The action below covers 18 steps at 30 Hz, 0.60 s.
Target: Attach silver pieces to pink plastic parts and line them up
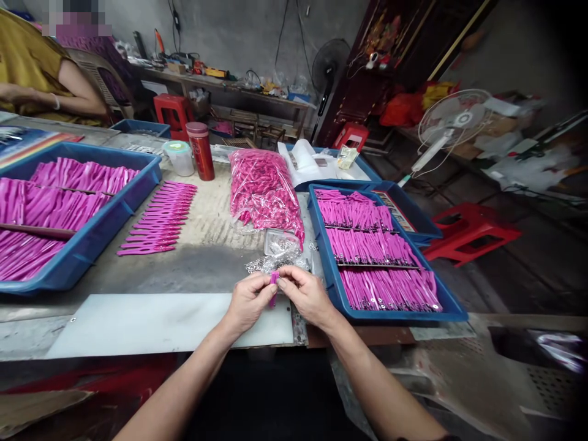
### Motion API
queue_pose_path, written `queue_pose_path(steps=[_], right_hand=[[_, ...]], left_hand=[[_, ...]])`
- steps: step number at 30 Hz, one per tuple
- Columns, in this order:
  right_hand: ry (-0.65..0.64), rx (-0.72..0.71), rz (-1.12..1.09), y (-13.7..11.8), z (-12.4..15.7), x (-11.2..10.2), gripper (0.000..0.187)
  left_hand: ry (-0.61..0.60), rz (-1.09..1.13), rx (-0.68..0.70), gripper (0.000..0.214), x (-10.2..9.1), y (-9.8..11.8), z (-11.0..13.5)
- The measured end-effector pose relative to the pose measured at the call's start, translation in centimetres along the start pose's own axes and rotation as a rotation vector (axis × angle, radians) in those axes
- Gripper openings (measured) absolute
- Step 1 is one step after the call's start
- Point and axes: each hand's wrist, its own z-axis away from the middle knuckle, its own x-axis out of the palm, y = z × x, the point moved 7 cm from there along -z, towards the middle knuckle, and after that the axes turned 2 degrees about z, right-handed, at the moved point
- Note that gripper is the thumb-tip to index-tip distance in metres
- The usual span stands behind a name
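Between both hands, over the right end of a white board, a small magenta plastic piece is held upright. My left hand pinches it from the left with thumb and fingers. From the other side my right hand grips its upper part, the fingers closed. Just beyond the fingertips lie small shiny metal parts on clear plastic. A row of long magenta pieces is laid out on the table to the left. Behind the metal parts sits a clear bag of magenta pieces.
Blue trays filled with magenta pieces stand at the right and left. A red tumbler and a lidded tub are at the back. A person in a yellow top sits far left. A fan and red stool stand right.
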Motion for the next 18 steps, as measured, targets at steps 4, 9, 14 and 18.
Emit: queue_pose_path(steps=[4,9,14,18], right_hand=[[-0.004,-0.091,0.059,-0.5,-0.4,0.5,0.013],[-0.017,-0.129,0.091,-0.5,-0.4,0.8,0.014],[-0.008,-0.128,0.061,-0.2,-0.1,1.0,0.014],[0.005,-0.117,0.076,0.0,0.1,1.1,0.015]], left_hand=[[-0.034,-0.026,0.043,0.025,0.4,0.0,-0.1],[-0.043,-0.033,0.053,0.023,0.4,-0.3,0.0],[-0.038,-0.050,0.069,0.020,0.4,-0.7,0.3],[-0.035,-0.060,0.086,0.018,0.4,-0.8,0.4]])
